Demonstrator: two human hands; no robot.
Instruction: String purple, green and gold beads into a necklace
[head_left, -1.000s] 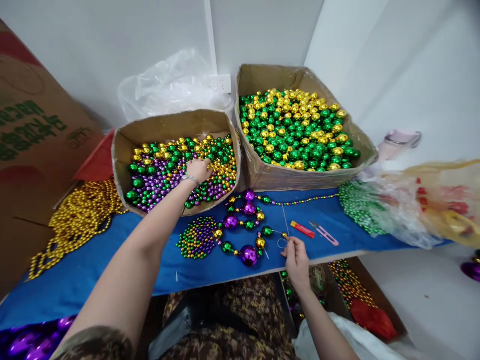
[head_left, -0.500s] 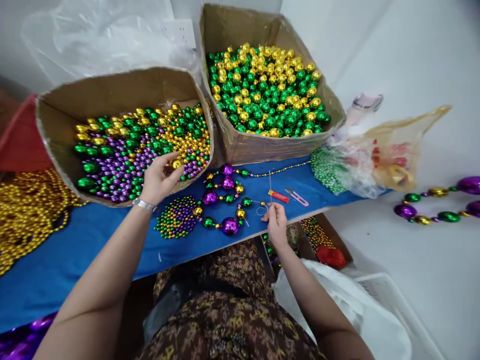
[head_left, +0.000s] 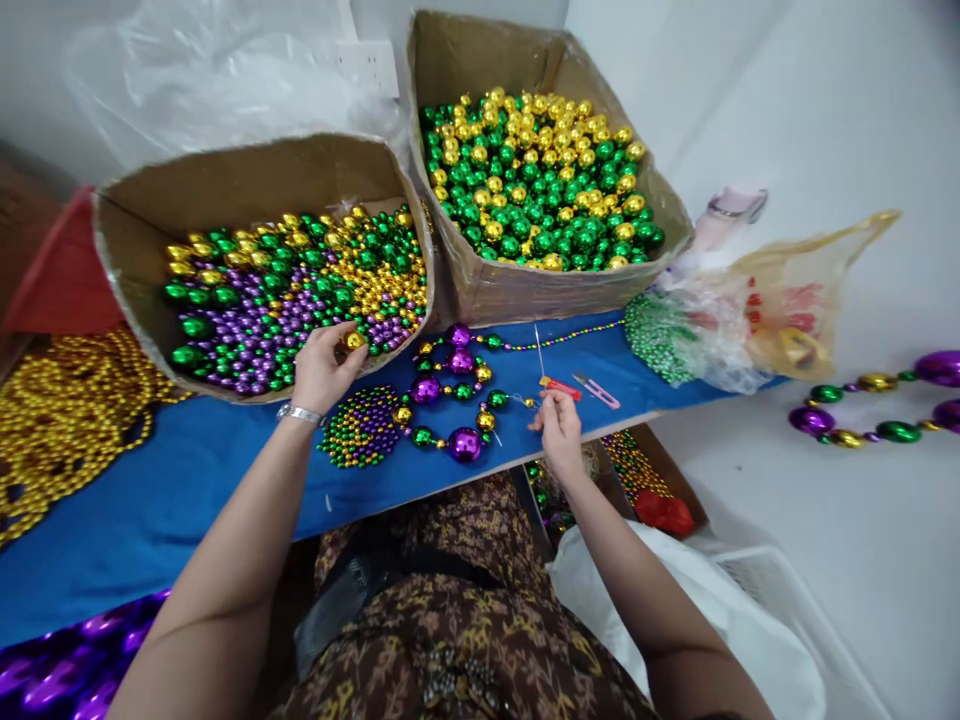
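My left hand (head_left: pixel 328 366) pinches a gold bead (head_left: pixel 354 341) over the near rim of the left cardboard box (head_left: pixel 259 160), which holds gold, green and purple beads. My right hand (head_left: pixel 561 430) grips a thin upright needle (head_left: pixel 538 348) near the table's front edge. A loop of pale thread runs from beside the right fingers, with a small gold bead (head_left: pixel 530 403) on it, to a beaded strand (head_left: pixel 465 444) of large purple, green and gold beads. That strand lies curved on the blue cloth (head_left: pixel 405 490) between my hands.
A second box (head_left: pixel 517 285) of green and gold beads stands behind. A red lighter-like item (head_left: pixel 562 389) and pink thread snips (head_left: pixel 598 391) lie beyond my right hand. Left are a coiled multicolour bead string (head_left: pixel 360 427) and gold bead strings (head_left: pixel 67 430). Plastic bags (head_left: pixel 780 310) sit at right.
My left hand still pinches the gold bead at the box rim, hardly moved. The needle in my right hand has shifted slightly upward in view. The camera view has shifted a little.
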